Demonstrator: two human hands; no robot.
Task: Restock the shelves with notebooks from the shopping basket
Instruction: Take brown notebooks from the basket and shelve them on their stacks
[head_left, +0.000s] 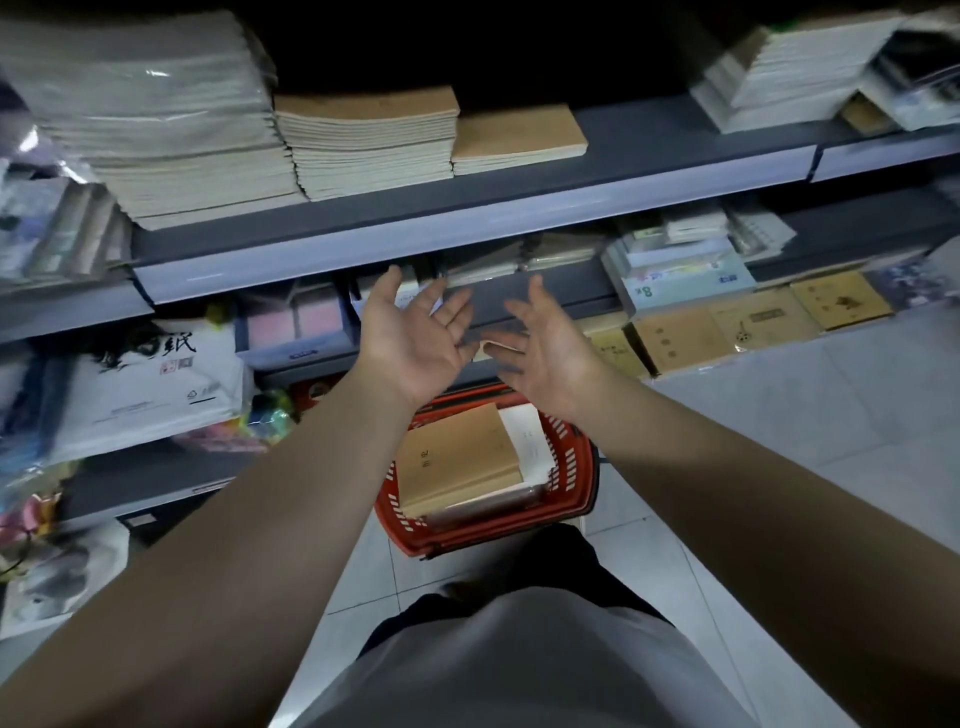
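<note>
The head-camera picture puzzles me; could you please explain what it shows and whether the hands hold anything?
No machine here: a person wears a camera on the head, looking forward and down along their arms. The left hand and right hand are open, fingers spread, holding nothing. Below, on the tiled floor, a red shopping basket holds brown notebooks. The upper shelf carries stacks of notebooks, with bare space to their right.

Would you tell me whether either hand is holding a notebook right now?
No, the left hand and right hand are both open and empty above the red basket.
</note>
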